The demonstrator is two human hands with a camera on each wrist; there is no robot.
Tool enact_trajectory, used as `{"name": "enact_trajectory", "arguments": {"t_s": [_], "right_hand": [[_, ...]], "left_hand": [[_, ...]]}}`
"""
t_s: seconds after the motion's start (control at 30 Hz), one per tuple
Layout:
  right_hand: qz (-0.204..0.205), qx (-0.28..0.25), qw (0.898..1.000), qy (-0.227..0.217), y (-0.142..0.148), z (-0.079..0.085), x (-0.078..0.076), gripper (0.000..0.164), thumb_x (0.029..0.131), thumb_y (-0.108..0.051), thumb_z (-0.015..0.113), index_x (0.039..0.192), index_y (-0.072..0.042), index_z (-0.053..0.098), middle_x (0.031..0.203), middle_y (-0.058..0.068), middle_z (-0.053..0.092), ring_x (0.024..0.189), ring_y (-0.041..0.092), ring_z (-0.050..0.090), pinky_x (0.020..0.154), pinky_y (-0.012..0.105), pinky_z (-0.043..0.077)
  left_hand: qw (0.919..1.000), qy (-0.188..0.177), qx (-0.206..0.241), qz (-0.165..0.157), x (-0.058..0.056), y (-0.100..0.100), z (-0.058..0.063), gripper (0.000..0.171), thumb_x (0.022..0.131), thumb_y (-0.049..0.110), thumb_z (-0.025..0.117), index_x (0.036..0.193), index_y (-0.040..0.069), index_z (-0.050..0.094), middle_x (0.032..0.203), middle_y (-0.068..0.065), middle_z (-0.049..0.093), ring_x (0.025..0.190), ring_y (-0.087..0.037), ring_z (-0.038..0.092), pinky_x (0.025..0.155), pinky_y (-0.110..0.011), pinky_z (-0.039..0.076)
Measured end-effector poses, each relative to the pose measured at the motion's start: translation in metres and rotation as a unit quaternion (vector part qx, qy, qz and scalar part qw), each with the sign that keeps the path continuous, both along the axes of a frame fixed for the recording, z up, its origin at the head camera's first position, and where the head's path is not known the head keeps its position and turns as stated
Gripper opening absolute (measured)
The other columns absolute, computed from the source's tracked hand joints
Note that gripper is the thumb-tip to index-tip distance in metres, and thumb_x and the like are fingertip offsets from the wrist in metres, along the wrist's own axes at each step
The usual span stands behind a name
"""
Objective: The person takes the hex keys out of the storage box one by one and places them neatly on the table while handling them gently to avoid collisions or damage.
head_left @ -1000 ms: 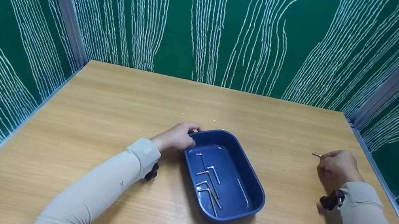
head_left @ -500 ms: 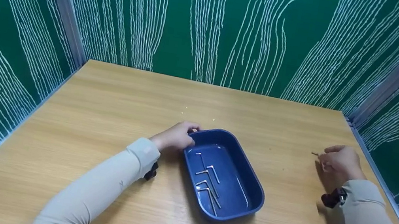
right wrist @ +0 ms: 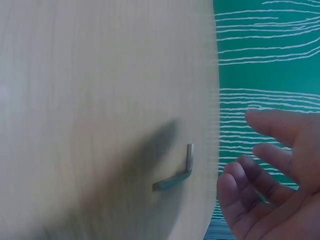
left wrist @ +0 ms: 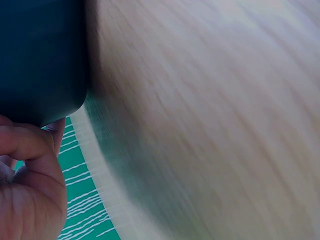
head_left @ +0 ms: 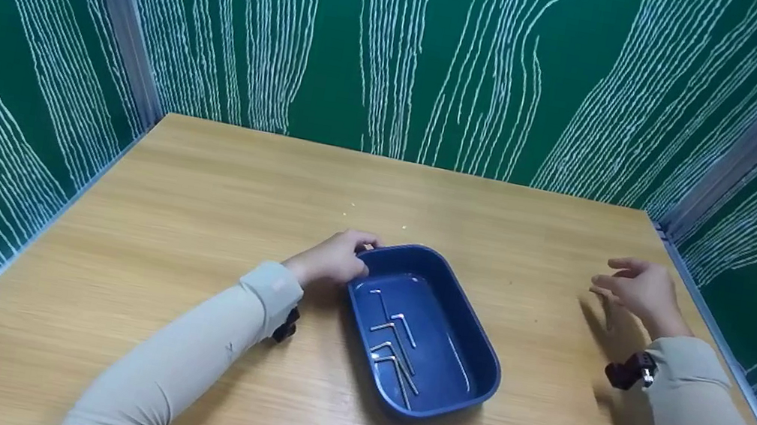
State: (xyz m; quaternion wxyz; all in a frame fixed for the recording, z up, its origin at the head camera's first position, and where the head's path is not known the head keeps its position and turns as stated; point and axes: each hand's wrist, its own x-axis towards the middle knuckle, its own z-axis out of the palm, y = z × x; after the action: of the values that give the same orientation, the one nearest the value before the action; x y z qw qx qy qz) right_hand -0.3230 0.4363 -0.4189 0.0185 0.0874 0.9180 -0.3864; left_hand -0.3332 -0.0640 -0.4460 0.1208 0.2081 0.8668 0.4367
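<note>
My left hand (head_left: 334,260) grips the far left corner of a blue rectangular tray (head_left: 449,364); in the left wrist view the curled fingers (left wrist: 30,145) are at the tray's dark outer wall. Several L-shaped metal Allen keys (head_left: 403,332) lie inside, along the tray's left side. Over on the right, my right hand (head_left: 639,290) hovers with thumb and fingers spread and nothing between them. A short Allen key (right wrist: 188,166) lies on the table below it, shown in the right wrist view beside the hand's shadow; the hand partly covers it from the head view.
The wooden table (head_left: 211,216) is bounded by green walls (head_left: 334,38) with white wavy lines at the back and both sides. A few tiny pale specks (head_left: 403,227) lie behind the tray. Dark wrist cameras (head_left: 626,373) are strapped to both wrists.
My right hand has let go of the short Allen key, spread its fingers and lifted slightly away. The left hand and the tray have stayed in place.
</note>
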Motion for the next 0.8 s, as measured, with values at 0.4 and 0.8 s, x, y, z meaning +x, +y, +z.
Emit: {"name": "enact_trajectory", "arguments": {"t_s": [0.4,0.8], "right_hand": [[0.024,0.026,0.999,0.004,-0.017,0.011,0.0,0.069,0.103,-0.035,0.072,0.156,0.002,0.05,0.148,0.033,0.054,0.129,0.047,0.056,0.101,0.044,0.053],[0.063,0.047,0.996,0.037,-0.032,0.02,0.0,0.07,0.101,-0.037,0.076,0.154,0.003,0.054,0.144,0.033,0.059,0.128,0.047,0.06,0.081,0.022,0.049]], "left_hand": [[1.0,-0.005,-0.005,0.004,0.003,0.0,0.003,0.042,0.086,-0.006,0.059,0.124,0.008,0.071,0.114,-0.017,0.07,0.098,-0.026,0.063,0.075,-0.03,0.051],[1.0,0.0,-0.007,0.003,0.004,0.0,0.003,0.042,0.086,-0.006,0.059,0.125,0.007,0.069,0.111,-0.016,0.07,0.094,-0.025,0.063,0.07,-0.029,0.049]]}}
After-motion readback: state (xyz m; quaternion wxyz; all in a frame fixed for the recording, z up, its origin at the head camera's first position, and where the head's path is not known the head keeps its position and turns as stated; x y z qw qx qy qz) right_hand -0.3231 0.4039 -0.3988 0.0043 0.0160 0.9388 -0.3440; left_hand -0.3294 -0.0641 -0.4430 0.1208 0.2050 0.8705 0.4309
